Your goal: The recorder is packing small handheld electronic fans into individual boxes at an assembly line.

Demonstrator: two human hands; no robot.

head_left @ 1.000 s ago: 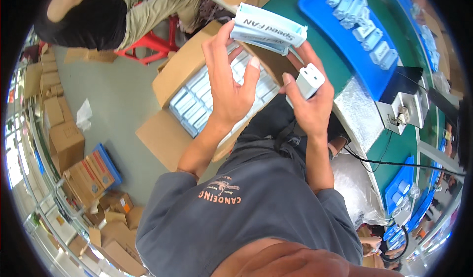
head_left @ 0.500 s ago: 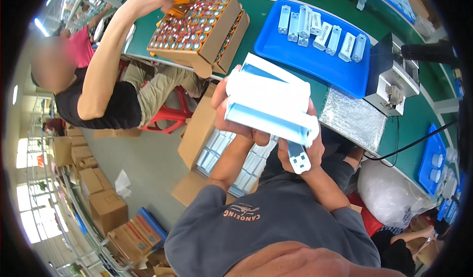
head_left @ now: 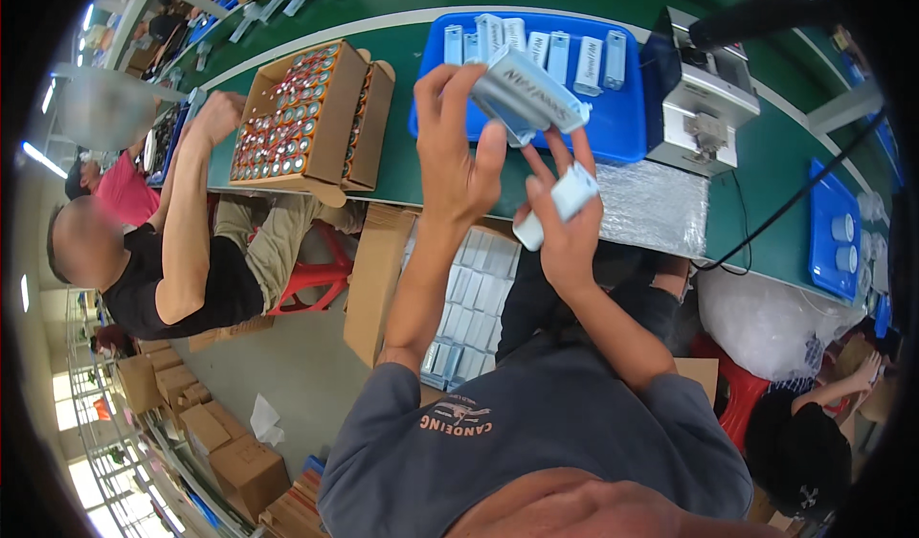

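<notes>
My left hand [head_left: 455, 155] grips pale blue and white plastic housings [head_left: 533, 90] by their left end, over the near edge of a blue tray [head_left: 627, 136]. At least two housings seem stacked there; the lower one is mostly hidden. Closed around another small white housing [head_left: 572, 193], my right hand [head_left: 571, 236] also reaches its fingertips to the right end of the stack. In the tray, several similar housings [head_left: 591, 64] stand or lean in a row along the far side.
Left on the green table, a cardboard box [head_left: 330, 122] holds many orange-rimmed cylindrical parts. A metal bench machine [head_left: 704, 107] stands right of the tray, beside bubble wrap [head_left: 656, 203]. An open carton [head_left: 369, 289] of housings is below the table edge. A co-worker [head_left: 182, 251] sits left.
Both hands have moved forward from near my body to the tray, carrying the housings. The view has shifted, and the co-worker's arm has come down from above the cardboard box.
</notes>
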